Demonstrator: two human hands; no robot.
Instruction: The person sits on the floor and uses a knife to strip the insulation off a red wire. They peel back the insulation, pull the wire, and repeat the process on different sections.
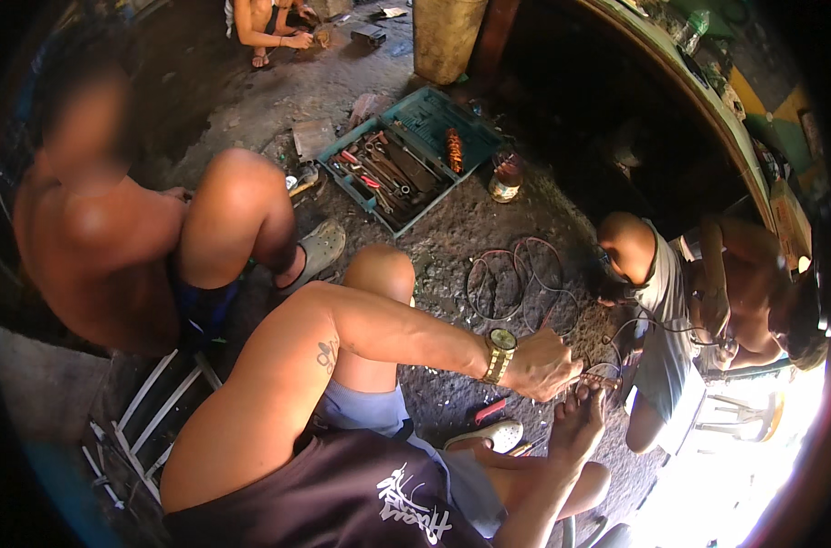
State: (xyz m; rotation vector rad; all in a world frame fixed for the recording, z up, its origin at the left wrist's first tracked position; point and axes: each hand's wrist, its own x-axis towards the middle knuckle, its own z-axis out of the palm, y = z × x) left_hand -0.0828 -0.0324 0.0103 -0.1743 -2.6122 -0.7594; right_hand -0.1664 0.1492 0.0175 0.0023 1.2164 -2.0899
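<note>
My left hand [541, 367], with a gold watch [500, 354] on the wrist, reaches across from the left, its fingers closed in a pinch. My right hand [577, 422] comes up from below, fingertips also pinched together. Between the two sets of fingertips is the end of a thin wire [602, 374]; its fine detail is too small to make out. Loops of thin red and black cable [523, 285] lie on the ground just beyond my hands. A red-handled tool [490, 411] lies on the ground below my left wrist, near a light clog [502, 434].
An open green toolbox [417, 205] full of wrenches and pliers lies ahead, beside a jar [505, 178]. One person [96, 247] sits at left; another [762, 301] bends at right, handling a dark cable. A third person's hands [297, 38] work near a bin [447, 36]. White metal bars [151, 402] stand at lower left.
</note>
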